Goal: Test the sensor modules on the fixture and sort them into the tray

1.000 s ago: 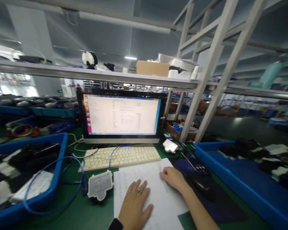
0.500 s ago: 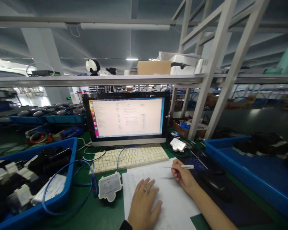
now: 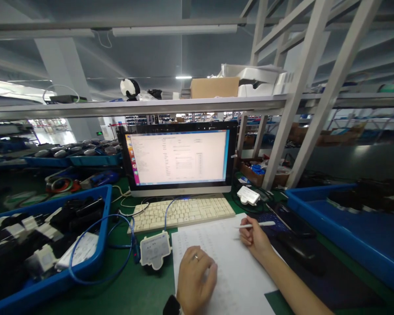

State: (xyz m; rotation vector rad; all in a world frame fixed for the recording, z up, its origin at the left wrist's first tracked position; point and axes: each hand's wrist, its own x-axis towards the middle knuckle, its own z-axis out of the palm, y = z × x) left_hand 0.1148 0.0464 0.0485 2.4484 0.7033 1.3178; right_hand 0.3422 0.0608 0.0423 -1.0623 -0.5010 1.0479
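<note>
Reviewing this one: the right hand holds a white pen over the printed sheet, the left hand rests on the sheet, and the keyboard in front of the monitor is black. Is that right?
Not quite. The head view shows the keyboard is cream, not black. The rest stands: the right hand holds a white pen over the printed sheet, the left hand rests on it, and the keyboard sits before the monitor.

Under the left hand (image 3: 195,280) lies a white sheet (image 3: 230,271) with faint grey print; the right hand (image 3: 254,239) holds a white pen (image 3: 258,225). Beyond the hands is a cream keyboard (image 3: 184,211); left of them, a white device (image 3: 155,250) with a blue cable (image 3: 101,245) on a green mat (image 3: 131,288), and a blue bin (image 3: 85,271).
</note>
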